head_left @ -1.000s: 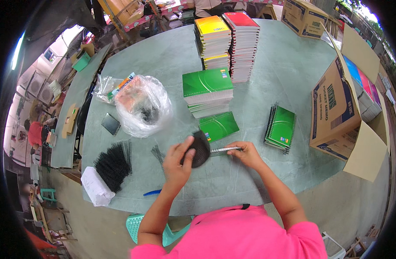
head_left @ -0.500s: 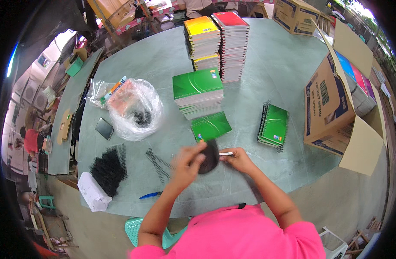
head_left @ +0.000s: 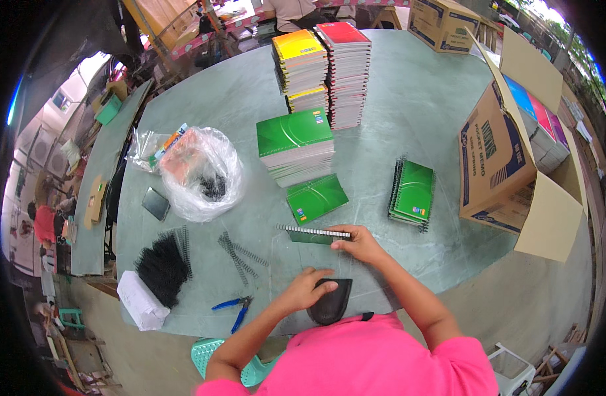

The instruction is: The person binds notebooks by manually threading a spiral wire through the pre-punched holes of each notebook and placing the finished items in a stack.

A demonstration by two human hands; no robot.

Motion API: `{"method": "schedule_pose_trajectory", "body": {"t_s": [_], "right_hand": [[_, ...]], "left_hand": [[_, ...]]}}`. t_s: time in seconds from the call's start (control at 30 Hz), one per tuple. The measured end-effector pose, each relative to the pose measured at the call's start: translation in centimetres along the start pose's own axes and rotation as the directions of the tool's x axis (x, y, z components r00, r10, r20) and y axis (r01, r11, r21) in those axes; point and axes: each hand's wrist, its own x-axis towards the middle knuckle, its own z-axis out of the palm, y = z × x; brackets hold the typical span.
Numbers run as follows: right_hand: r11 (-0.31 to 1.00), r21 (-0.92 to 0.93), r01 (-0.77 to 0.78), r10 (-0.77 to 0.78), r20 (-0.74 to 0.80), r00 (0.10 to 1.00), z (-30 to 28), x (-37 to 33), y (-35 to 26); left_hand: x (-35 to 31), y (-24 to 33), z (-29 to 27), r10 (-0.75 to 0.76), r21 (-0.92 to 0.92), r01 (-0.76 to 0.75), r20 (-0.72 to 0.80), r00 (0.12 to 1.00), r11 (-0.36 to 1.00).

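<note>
At the table's near edge, my left hand [head_left: 307, 292] is closed on a flat black pad [head_left: 338, 305] with a rounded lower end. My right hand [head_left: 360, 244] pinches the right end of a small green notebook [head_left: 307, 237] just above the tabletop. Its spine faces up, with a black spiral coil [head_left: 293, 228] along it that sticks out past the left end. Just beyond lies a loose green notebook [head_left: 318, 198], in front of a stack of green notebooks [head_left: 295, 133]. To the right sit several coil-bound green notebooks [head_left: 413, 191].
Blue-handled pliers [head_left: 234, 307], loose black coils [head_left: 240, 256], a heap of coils [head_left: 161, 267] and a phone [head_left: 155, 204] lie left, near a clear plastic bag [head_left: 207, 198]. Yellow [head_left: 299, 66] and red notebook stacks [head_left: 348, 79] stand behind. An open carton [head_left: 491, 165] occupies the right.
My left hand has drawn the black pad back from the notebook toward my body. The notebook in my right hand now shows its coiled spine. The pliers have come fully into view.
</note>
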Motion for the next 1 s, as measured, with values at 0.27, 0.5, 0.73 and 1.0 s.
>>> {"method": "schedule_pose_trajectory", "body": {"t_s": [0.27, 0.5, 0.73, 1.0], "right_hand": [[0.997, 0.026, 0.071, -0.071, -0.032, 0.997, 0.2, -0.4, 1.2], [0.998, 0.033, 0.05, -0.048, -0.063, 0.997, 0.4, -0.8, 3.2], [0.995, 0.013, 0.097, -0.095, -0.08, 0.992, 0.4, -0.7, 4.8], [0.957, -0.25, 0.151, -0.199, -0.18, 0.963, 1.4, -1.3, 2.7]], "left_hand": [[5.2, 5.3, -3.2, 0.543, 0.47, -0.346, -0.39, 0.744, 0.812], [7.6, 3.2, -2.8, 0.47, 0.327, -0.4, -0.168, 0.867, 0.856], [7.9, 3.3, -1.9, 0.524, 0.353, -0.435, -0.213, 0.825, 0.828], [7.4, 4.2, -2.6, 0.434, 0.483, -0.284, -0.233, 0.87, 0.828]]}}
